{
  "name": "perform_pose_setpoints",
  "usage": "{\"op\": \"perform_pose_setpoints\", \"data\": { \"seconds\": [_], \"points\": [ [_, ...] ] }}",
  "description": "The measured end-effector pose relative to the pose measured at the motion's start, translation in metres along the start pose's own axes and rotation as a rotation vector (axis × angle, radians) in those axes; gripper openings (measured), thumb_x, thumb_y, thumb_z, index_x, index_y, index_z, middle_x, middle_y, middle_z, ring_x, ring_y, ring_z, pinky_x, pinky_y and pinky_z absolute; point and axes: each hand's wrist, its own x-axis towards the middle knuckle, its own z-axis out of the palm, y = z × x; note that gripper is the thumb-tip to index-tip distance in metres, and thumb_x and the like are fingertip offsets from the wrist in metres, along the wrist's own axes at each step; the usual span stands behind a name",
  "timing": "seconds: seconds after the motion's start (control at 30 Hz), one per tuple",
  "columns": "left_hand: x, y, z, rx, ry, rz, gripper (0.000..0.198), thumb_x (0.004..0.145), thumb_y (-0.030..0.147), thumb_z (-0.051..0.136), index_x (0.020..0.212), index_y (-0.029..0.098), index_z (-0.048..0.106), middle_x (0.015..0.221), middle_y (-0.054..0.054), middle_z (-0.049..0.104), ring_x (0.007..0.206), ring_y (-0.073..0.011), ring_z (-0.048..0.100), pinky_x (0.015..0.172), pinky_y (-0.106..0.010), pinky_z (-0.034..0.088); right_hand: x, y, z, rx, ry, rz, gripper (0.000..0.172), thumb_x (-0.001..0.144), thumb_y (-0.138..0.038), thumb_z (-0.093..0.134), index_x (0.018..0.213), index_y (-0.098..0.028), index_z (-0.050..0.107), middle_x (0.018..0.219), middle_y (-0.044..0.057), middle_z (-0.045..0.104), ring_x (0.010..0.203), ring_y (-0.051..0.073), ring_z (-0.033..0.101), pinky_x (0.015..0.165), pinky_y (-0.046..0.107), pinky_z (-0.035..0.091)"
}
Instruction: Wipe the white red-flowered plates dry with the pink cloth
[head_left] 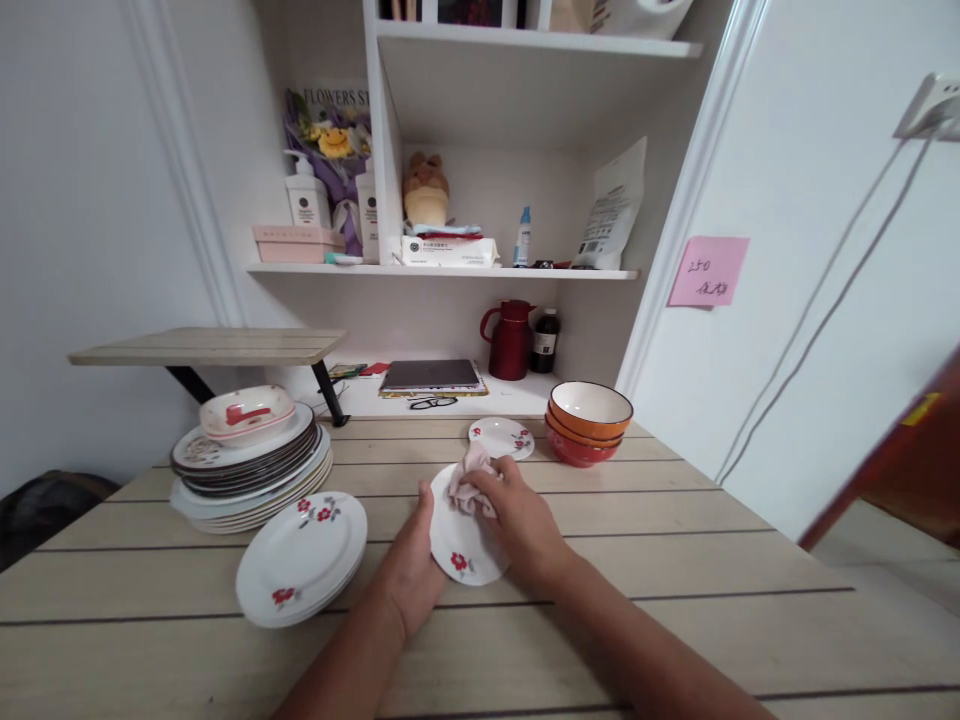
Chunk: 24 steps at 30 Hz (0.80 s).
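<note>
My left hand (414,568) grips the left edge of a small white plate with red flowers (461,552), holding it tilted above the wooden table (675,600). My right hand (517,515) is closed on a pale pink cloth (469,478) and presses it against the plate's face. Another small flowered plate (501,437) lies flat on the table just behind. To the left lies a short stack of larger flowered plates (301,556).
A tall stack of mixed plates topped by a shallow dish (251,455) stands at the left. Stacked orange bowls (589,422) sit at the back right. Shelves behind hold a red jug (510,340), bottles, a tablet and glasses. A pink note (707,271) hangs on the wall.
</note>
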Motion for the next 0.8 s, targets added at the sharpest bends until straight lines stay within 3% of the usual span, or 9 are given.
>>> {"op": "perform_pose_setpoints", "data": {
  "seconds": [0.2,0.37,0.47,0.63,0.8],
  "points": [
    [0.003,0.002,-0.003,-0.036,-0.019,0.018,0.059,0.093,0.048,0.041,0.140,0.013,0.044,0.131,-0.017,0.060,0.124,-0.0286,0.054,0.110,-0.045,0.033,-0.007,0.018,-0.006,-0.088,-0.103,-0.026,0.040,0.078,-0.009,0.046,0.116,-0.021,0.045,0.119,0.009,0.055,0.087,0.020,0.059,0.061,0.027,0.031],
    [0.001,0.003,-0.007,-0.022,-0.002,-0.036,0.065,0.090,0.055,0.043,0.139,0.012,0.046,0.127,-0.018,0.063,0.121,-0.0300,0.056,0.108,-0.046,0.035,-0.022,0.010,-0.009,-0.002,-0.293,-0.225,0.038,0.070,-0.013,0.059,0.104,-0.024,0.048,0.104,0.003,0.061,0.088,0.020,0.058,0.067,0.026,0.034],
    [0.001,0.002,-0.008,-0.024,-0.042,-0.093,0.072,0.088,0.062,0.038,0.138,0.011,0.047,0.126,-0.019,0.063,0.122,-0.0303,0.056,0.107,-0.046,0.037,-0.020,-0.005,-0.003,0.094,-0.207,-0.250,0.036,0.073,-0.016,0.059,0.107,-0.027,0.050,0.109,0.002,0.057,0.090,0.018,0.056,0.071,0.026,0.037],
    [0.005,-0.002,-0.009,-0.050,-0.131,-0.026,0.066,0.090,0.059,0.035,0.140,0.017,0.045,0.132,-0.015,0.060,0.127,-0.0270,0.052,0.109,-0.044,0.035,0.001,-0.010,0.005,-0.012,0.037,-0.080,0.039,0.079,-0.015,0.051,0.115,-0.030,0.053,0.121,0.004,0.048,0.089,0.016,0.057,0.067,0.025,0.037],
    [0.008,-0.003,-0.011,-0.029,-0.042,0.040,0.061,0.093,0.053,0.037,0.141,0.016,0.044,0.133,-0.016,0.059,0.128,-0.0256,0.051,0.110,-0.043,0.033,0.004,0.010,-0.006,-0.201,-0.046,0.078,0.039,0.080,-0.020,0.053,0.118,-0.026,0.054,0.120,0.009,0.050,0.085,0.018,0.059,0.062,0.026,0.035]
  ]
}}
